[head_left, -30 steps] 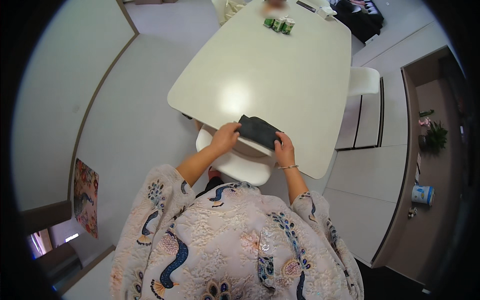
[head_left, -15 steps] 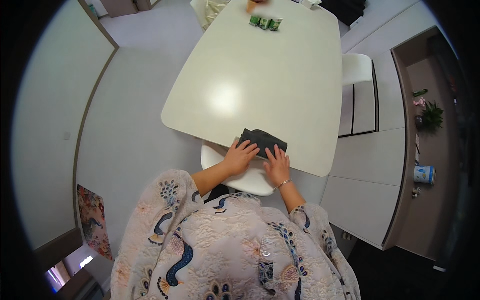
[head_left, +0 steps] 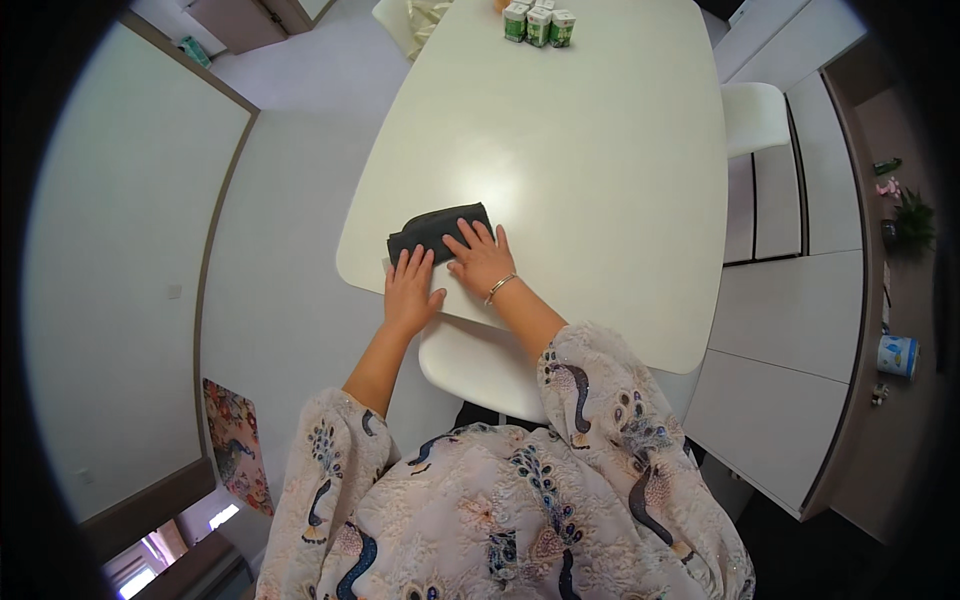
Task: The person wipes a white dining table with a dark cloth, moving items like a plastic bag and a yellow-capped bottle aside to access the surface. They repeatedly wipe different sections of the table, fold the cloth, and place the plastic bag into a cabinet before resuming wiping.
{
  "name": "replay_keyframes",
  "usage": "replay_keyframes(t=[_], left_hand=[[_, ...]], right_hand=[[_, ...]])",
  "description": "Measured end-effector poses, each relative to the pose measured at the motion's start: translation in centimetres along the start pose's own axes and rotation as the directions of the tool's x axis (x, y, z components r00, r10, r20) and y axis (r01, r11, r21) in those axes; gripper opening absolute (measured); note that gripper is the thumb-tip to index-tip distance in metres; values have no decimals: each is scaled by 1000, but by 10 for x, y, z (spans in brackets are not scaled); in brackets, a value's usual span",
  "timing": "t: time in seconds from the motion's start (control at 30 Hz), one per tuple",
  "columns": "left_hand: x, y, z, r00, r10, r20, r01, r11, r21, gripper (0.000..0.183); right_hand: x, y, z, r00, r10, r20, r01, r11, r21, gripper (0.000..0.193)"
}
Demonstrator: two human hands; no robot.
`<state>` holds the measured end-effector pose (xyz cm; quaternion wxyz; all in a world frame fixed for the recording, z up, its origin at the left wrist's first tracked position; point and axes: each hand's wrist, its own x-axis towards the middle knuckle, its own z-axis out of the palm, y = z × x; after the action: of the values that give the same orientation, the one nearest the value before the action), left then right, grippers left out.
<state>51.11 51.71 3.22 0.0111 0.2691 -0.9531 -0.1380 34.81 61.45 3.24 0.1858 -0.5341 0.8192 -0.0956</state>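
A dark folded cloth (head_left: 435, 228) lies flat on the white table (head_left: 600, 170) near its front left corner. My left hand (head_left: 410, 290) rests flat at the table's edge, fingers spread, fingertips touching the cloth's near side. My right hand (head_left: 480, 257), with a thin bracelet on the wrist, presses flat on the table just right of it, fingers on the cloth's right end. Neither hand grips anything.
Three small green and white cartons (head_left: 537, 24) stand at the table's far end. A white chair seat (head_left: 480, 360) sits under the near edge, another white chair (head_left: 755, 115) at the right. White cabinets (head_left: 790, 320) and a shelf with a blue-and-white cup (head_left: 897, 355) line the right side.
The cloth went from held at the table's near edge to lying flat on the tabletop. Both hands opened and now press flat on it. The view shifted forward over the table.
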Motion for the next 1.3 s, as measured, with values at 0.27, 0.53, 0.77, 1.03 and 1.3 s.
replay_keyframes(t=[0.27, 0.53, 0.77, 1.03, 1.3], left_hand=[[66, 32, 20, 981, 178, 71, -165, 973, -160, 65], [57, 176, 66, 863, 484, 145, -459, 871, -175, 67], [13, 283, 93, 703, 667, 245, -628, 745, -227, 70], [-29, 278, 92, 641, 725, 252, -679, 689, -252, 72], [-39, 175, 63, 746, 620, 244, -570, 783, -248, 64]], right_hand=[[-16, 64, -18, 985, 151, -84, -153, 988, -21, 56], [-157, 170, -23, 917, 358, -174, -351, 934, 70, 58], [-304, 200, 7, 811, 536, -234, -526, 843, 109, 63], [-341, 156, 35, 750, 596, -286, -595, 797, 101, 68], [-278, 92, 24, 889, 444, -116, -444, 896, 22, 68]])
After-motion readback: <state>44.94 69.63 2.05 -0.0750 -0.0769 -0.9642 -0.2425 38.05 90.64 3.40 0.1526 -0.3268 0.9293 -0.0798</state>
